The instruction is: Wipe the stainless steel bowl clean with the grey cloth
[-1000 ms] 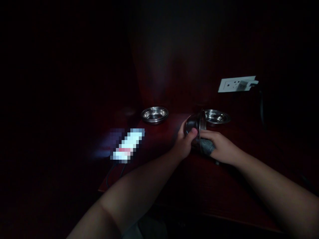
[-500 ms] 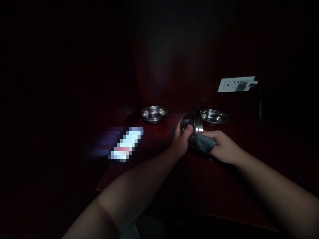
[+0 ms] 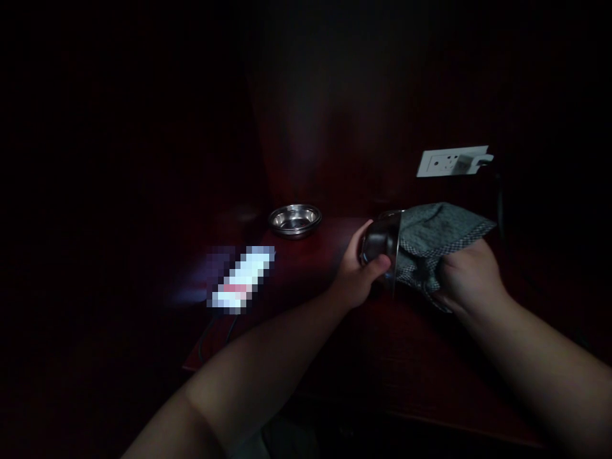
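My left hand (image 3: 359,274) is closed around the outside of a steel bowl (image 3: 379,241), which is tipped on its side above the table with its mouth facing right. In my right hand (image 3: 471,274) is a bunched grey-green cloth (image 3: 437,226) with a checked edge. The cloth lies against the bowl's mouth and spreads up and to the right of it. The bowl's inside is hidden by the cloth, and so are some of my right fingers.
Shiny steel bowls (image 3: 295,220), seemingly stacked, stand at the back left of the dark red table (image 3: 306,268). A lit, blurred-out phone-like screen (image 3: 243,279) with a cable lies at the left. A wall socket (image 3: 452,161) with a plug is at the back right.
My right hand has moved right, out from the bowl, and the cloth has spread wide. The bowl has shifted slightly right. The steel dish at the back right is now hidden.
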`<state>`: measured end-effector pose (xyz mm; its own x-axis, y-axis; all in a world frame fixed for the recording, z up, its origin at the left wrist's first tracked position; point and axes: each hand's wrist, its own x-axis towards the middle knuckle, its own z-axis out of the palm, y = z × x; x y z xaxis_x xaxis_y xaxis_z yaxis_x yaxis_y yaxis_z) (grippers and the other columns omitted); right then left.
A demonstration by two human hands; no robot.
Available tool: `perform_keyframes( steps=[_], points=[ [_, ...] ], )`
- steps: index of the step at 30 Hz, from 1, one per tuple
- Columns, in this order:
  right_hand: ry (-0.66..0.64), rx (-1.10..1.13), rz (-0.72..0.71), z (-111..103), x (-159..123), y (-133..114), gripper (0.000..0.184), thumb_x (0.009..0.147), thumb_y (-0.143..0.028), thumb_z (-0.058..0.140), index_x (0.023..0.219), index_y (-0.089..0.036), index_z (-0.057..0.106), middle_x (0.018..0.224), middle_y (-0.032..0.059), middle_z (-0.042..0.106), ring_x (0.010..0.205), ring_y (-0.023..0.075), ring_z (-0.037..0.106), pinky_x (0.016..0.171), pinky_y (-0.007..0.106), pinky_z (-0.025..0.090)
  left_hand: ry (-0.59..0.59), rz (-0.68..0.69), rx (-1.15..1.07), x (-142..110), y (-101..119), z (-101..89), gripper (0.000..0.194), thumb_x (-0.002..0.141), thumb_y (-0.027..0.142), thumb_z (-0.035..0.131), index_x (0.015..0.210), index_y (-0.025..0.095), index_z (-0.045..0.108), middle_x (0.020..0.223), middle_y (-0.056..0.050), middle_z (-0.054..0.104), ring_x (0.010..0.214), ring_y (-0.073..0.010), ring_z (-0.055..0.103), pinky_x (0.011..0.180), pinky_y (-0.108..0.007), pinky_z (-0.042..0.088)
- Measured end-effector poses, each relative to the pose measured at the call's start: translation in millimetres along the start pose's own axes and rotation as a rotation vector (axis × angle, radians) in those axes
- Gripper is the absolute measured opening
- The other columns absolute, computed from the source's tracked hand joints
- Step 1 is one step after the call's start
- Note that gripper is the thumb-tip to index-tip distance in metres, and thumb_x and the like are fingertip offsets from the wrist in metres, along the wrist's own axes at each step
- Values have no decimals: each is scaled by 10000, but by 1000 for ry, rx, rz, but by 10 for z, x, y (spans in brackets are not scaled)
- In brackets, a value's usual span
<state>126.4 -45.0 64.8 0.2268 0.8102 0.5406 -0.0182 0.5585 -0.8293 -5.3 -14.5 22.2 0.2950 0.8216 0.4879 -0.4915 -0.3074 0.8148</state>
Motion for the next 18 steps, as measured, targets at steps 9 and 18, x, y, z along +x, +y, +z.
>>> perform_keyframes(
  steps=[9, 18],
  points=[
    [187, -576, -587, -238, 29, 109, 267, 761, -126, 647, 989, -250, 710, 972, 34, 730, 897, 284, 694, 793, 412, 586, -20, -20, -22, 13, -73, -49, 811, 685, 608, 659, 1338, 194, 413, 1360, -143, 504, 1273, -314, 448, 1084, -460, 305],
    [-448, -961, -835, -213, 124, 364, 360, 769, -41, 574, 1094, -144, 687, 1186, 105, 672, 1153, 249, 600, 968, 396, 519, 50, -14, -145, 24, -193, -82, 697, 743, 616, 594, 1295, 211, 465, 1347, -113, 518, 1285, -280, 442, 1098, -436, 299]
  ],
)
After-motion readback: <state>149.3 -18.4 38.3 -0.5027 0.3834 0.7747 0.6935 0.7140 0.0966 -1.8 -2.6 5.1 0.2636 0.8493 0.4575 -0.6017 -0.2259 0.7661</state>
